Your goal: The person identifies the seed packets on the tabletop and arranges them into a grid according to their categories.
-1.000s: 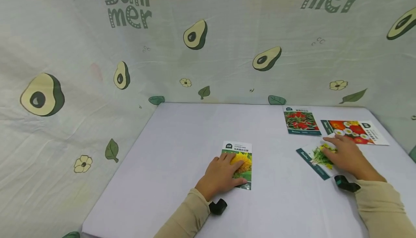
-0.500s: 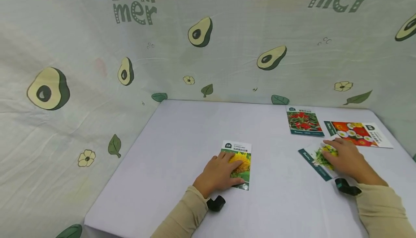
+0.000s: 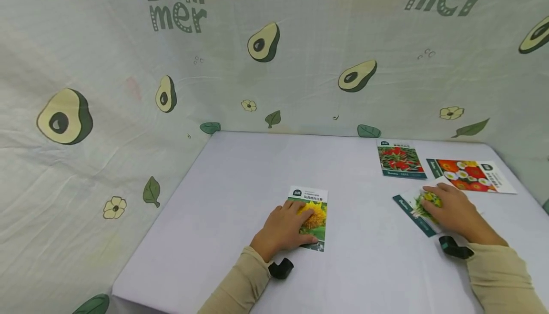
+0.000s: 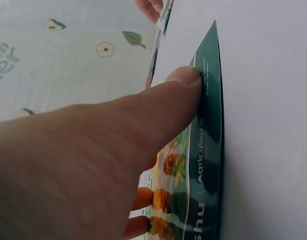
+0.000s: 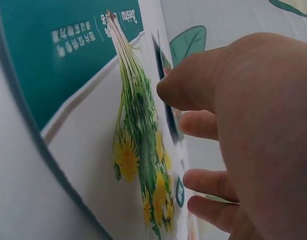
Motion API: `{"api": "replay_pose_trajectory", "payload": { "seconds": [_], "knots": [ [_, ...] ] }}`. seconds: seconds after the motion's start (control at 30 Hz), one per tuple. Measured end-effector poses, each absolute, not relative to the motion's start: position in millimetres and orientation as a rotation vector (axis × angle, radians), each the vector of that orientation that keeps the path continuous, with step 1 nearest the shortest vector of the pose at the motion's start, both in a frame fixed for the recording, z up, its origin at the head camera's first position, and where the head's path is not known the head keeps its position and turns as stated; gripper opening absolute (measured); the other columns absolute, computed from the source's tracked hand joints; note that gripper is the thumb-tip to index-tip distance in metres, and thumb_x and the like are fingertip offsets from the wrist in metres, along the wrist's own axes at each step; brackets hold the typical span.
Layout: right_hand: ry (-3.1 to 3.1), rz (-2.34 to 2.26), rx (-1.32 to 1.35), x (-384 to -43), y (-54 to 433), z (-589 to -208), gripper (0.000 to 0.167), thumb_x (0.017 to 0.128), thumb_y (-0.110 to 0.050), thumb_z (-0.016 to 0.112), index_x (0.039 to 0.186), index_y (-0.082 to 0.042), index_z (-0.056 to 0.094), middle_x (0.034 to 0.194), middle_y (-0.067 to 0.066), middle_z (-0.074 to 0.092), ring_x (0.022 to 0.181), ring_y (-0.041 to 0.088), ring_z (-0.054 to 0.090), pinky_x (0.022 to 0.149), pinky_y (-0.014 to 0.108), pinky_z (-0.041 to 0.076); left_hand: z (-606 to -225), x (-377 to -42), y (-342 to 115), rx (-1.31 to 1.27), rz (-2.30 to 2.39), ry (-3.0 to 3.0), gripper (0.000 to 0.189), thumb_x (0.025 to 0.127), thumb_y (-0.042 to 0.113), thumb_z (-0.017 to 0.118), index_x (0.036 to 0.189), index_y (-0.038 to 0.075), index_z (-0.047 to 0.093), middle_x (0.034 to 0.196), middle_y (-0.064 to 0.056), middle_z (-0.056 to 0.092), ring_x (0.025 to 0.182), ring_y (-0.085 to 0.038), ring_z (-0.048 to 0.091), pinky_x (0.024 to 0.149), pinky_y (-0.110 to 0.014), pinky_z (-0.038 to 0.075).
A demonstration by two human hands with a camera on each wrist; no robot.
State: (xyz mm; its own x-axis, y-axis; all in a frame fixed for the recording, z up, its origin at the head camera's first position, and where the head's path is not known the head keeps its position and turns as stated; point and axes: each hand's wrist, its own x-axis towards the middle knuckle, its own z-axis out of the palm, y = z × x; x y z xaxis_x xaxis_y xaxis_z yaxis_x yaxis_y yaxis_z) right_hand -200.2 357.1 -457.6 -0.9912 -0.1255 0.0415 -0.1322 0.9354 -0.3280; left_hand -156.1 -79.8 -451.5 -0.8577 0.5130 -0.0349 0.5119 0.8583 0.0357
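In the head view my left hand (image 3: pixel 281 224) lies spread over a seed packet with a yellow sunflower picture (image 3: pixel 316 215), near the table's middle. The left wrist view shows the thumb pressing on the green lower band of this sunflower packet (image 4: pixel 207 115); other fingertips touch its picture side. Over on the right, my right hand (image 3: pixel 456 211) rests over a white seed packet with a dandelion plant picture (image 3: pixel 429 205), covering part of it. In the right wrist view the thumb and loosely bent fingers are above the dandelion packet (image 5: pixel 88 160), not gripping its edge.
Behind the right hand lie a seed packet with red flowers (image 3: pixel 401 160) and one with mixed red, orange and white flowers (image 3: pixel 469 176). The white table (image 3: pixel 240 176) meets an avocado-print cloth (image 3: pixel 309 80) at the back and left.
My left hand has slid the sunflower packet a little to the left. The right hand has shifted slightly over the dandelion packet. The head view has turned slightly.
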Motion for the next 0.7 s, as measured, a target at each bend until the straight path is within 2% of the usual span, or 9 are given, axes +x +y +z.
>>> {"api": "replay_pose_trajectory", "payload": {
  "seconds": [0.27,0.7],
  "knots": [
    [-3.101,0.497,0.219,-202.1,358.3,-462.0,0.053,0.096,-0.029,0.062,0.132,0.009,0.055,0.131,0.047,0.037,0.116,0.067,0.036,0.088,0.080,0.033,-451.4,-155.1,-85.2,0.791,0.017,2.997,0.073,0.087,0.073,0.058,0.146,0.031,0.053,0.147,0.000,0.046,0.133,-0.023,0.044,0.101,-0.043,0.044],
    [-3.145,0.446,0.215,-204.0,359.3,-464.0,0.055,0.097,-0.031,0.059,0.133,0.009,0.054,0.134,0.048,0.033,0.116,0.070,0.034,0.088,0.081,0.031,-450.5,-159.7,-93.3,0.773,0.123,3.016,0.074,0.079,0.074,0.067,0.139,0.031,0.061,0.141,0.001,0.050,0.128,-0.023,0.044,0.100,-0.043,0.044]
  ]
}}
